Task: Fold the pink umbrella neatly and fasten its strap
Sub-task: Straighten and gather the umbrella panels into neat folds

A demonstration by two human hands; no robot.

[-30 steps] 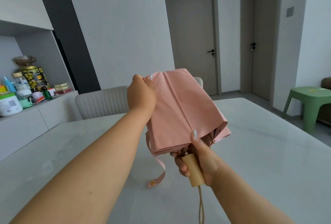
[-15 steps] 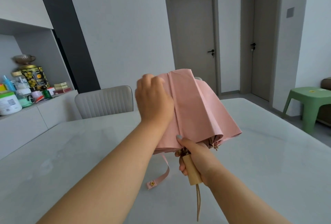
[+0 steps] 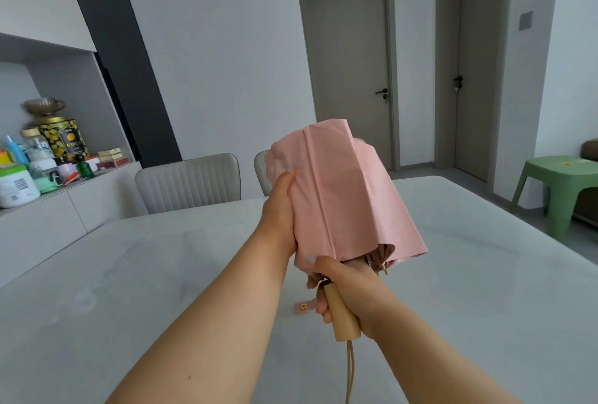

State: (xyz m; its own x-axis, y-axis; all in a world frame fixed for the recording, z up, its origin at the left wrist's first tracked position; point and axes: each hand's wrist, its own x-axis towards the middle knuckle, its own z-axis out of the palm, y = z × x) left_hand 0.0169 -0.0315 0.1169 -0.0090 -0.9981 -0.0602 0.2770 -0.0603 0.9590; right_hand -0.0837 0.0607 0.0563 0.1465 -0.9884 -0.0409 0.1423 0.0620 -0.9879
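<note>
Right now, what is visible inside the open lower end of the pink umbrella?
Inside the pink umbrella, a dark lining and a few metal rib tips show. The shaft is covered by fabric and the right hand.

A pale grey marble-look table top (image 3: 161, 274) fills the foreground. Behind it stand two light grey ribbed upholstered chairs (image 3: 189, 182) against a white wall (image 3: 210, 48). Two grey flush doors (image 3: 351, 73) with dark handles sit further back. A green plastic stool (image 3: 556, 187) stands at right. At left, a white built-in cabinet (image 3: 48, 219) carries assorted jars and tins (image 3: 48, 151).
</note>
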